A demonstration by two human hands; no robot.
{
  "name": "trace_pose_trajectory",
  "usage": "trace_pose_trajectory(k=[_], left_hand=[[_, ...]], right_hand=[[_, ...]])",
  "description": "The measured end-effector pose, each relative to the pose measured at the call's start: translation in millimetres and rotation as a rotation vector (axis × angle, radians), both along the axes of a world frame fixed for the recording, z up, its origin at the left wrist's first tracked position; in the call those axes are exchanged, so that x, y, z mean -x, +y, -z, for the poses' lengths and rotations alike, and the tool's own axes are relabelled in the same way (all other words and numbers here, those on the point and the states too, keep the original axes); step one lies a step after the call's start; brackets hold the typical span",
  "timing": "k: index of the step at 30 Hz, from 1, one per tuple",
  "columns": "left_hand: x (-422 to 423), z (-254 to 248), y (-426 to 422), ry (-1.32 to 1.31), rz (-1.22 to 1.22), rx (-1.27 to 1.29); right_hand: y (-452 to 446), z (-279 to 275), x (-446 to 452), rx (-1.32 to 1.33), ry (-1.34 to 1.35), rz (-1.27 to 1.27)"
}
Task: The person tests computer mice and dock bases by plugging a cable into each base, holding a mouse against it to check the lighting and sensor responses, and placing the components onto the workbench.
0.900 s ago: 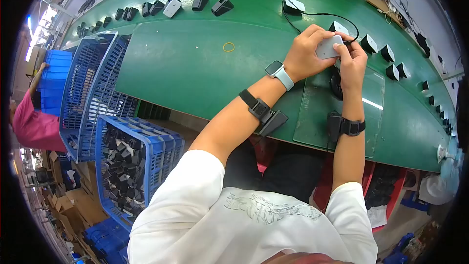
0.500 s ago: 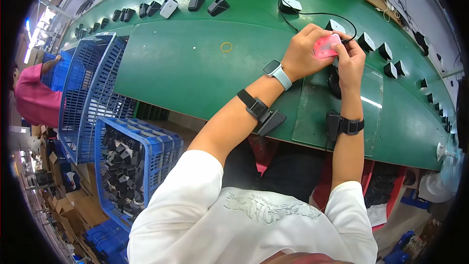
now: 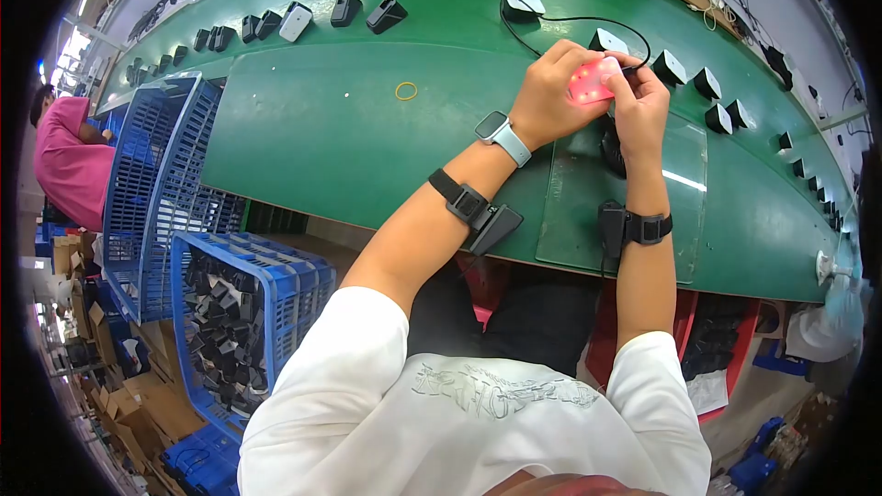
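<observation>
My left hand (image 3: 551,92) is closed around a small flat device (image 3: 591,81) whose face glows red-pink with several bright spots. At the device's right edge, my right hand (image 3: 641,110) presses with its thumb on the face. Its fingers are also around the end of a black cable (image 3: 646,37) that loops in from the back; the joint between cable and device is mostly hidden. Below the hands lies a dark round object (image 3: 614,149), partly covered by my right forearm, near a clear sheet (image 3: 570,211) on the green table (image 3: 312,129).
Black wedge-shaped housings (image 3: 386,15) line the table's back left. White-topped units (image 3: 524,6) stand behind and right of my hands. A yellow rubber band (image 3: 406,91) lies mid-table. Blue crates (image 3: 266,253) stand at left, one full of black parts; a person in pink (image 3: 73,161) is beyond.
The red glow on the device has turned brighter, with yellowish spots showing. Both hands keep their hold. The whole view has shifted slightly, and the person in pink has changed posture.
</observation>
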State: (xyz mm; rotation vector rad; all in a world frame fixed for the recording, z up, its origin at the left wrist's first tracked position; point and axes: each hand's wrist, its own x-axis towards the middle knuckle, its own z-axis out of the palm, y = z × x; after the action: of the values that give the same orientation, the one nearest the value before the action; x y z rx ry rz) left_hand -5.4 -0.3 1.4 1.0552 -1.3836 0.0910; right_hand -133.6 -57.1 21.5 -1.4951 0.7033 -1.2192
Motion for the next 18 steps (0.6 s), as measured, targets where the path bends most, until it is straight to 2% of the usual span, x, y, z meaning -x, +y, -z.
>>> trace_pose_trajectory(k=[14, 18], left_hand=[[3.7, -0.1, -1.9, 0.028, 0.034, -0.02], [-0.1, -1.0, -4.0, 0.011, 0.02, -0.011]], right_hand=[[-6.5, 1.5, 9.6, 0.008, 0.081, -0.015], [-6.1, -9.9, 10.3, -0.063, -0.054, -0.108]])
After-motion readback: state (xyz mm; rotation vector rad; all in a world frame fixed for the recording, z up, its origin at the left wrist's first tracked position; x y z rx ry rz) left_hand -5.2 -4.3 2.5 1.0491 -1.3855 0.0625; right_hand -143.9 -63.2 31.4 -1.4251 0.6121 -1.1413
